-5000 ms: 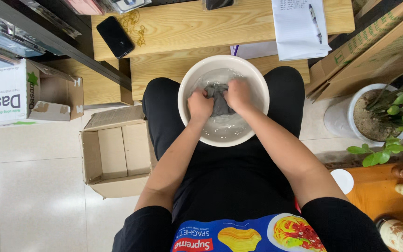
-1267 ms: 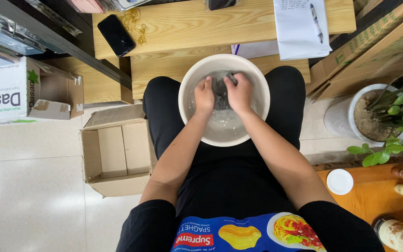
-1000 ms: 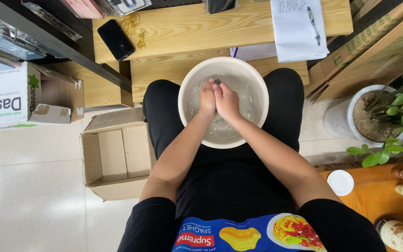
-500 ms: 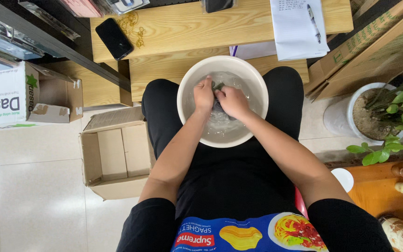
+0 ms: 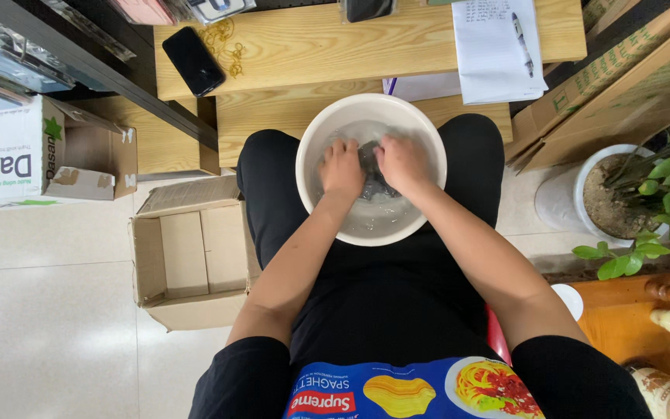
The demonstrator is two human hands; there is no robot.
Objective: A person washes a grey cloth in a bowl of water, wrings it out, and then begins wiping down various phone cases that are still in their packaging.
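Both hands in a white basin of water, squeezing a dark cloth.

The basin sits on the person's lap, right up against a wooden surface. Left hand and right hand are side by side in the water, fingers curled around the wet dark grey cloth between them. A black phone and a notepad with a pen lie on the surface, an open cardboard box stands on the floor at the left, and a potted plant at the right.
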